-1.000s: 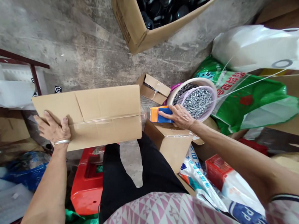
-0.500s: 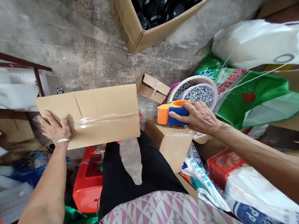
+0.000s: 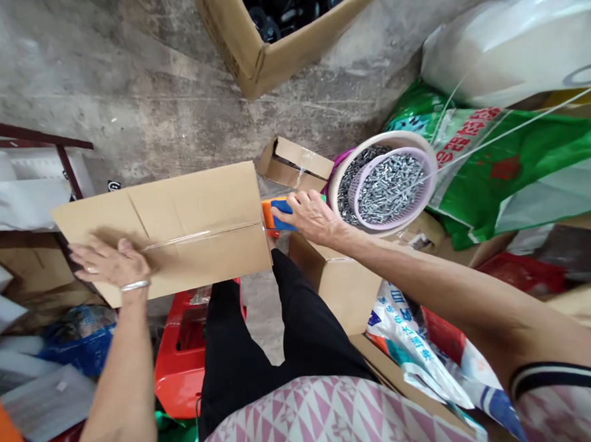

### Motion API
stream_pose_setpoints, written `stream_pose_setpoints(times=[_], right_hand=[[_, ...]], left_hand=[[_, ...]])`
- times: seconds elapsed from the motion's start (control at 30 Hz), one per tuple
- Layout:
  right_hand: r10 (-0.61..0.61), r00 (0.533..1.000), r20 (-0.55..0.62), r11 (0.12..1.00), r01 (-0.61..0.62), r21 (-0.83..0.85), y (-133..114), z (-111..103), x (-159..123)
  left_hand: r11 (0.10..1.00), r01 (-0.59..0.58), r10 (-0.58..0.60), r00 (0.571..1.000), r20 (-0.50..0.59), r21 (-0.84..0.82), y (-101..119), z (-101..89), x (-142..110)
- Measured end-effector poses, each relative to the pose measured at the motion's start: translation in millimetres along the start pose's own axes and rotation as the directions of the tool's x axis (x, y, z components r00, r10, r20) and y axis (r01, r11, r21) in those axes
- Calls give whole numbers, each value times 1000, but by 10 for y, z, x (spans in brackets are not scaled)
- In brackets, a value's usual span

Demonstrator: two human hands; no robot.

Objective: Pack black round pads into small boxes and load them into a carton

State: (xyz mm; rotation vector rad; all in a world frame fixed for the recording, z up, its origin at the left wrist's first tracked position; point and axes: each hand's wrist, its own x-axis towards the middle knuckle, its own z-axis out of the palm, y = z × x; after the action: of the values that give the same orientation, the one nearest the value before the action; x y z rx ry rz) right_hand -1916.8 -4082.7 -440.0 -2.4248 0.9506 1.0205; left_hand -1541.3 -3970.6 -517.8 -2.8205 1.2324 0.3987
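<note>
A closed cardboard box (image 3: 205, 213) lies in front of me with a strip of clear tape along part of its middle seam. My left hand (image 3: 110, 262) rests flat on its left end, fingers spread. At the box's right end, my right hand (image 3: 312, 213) is wrapped round an orange and blue tape dispenser (image 3: 281, 215). The dispenser's orange front meets the box edge near the seam; whether its tape touches there I cannot make out.
A big carton (image 3: 250, 57) of black round parts stands ahead. Right of my right hand, a lilac basket (image 3: 357, 197) of screws sits in a cream basin (image 3: 415, 140). A small carton (image 3: 302, 164), an upright box (image 3: 350, 291) and a red stool (image 3: 182, 381) are close by.
My right hand has brought the tape dispenser leftward from beside the screw basin to the box's right end. My left hand has shifted slightly inward on the box, which tilted a little.
</note>
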Motion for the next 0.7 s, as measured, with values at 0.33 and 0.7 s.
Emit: stream_pose_setpoints(times=[0.33,0.7], right_hand=[[14,994,-110,1000,-12,22,-160,-102,91],[428,867,255,596,-482,642,515,1018,4]], left_hand=[[925,-297,340,925,170,-239,2195,476,-1301],[956,-289,293,928,232,-50,2268,446,-1214]])
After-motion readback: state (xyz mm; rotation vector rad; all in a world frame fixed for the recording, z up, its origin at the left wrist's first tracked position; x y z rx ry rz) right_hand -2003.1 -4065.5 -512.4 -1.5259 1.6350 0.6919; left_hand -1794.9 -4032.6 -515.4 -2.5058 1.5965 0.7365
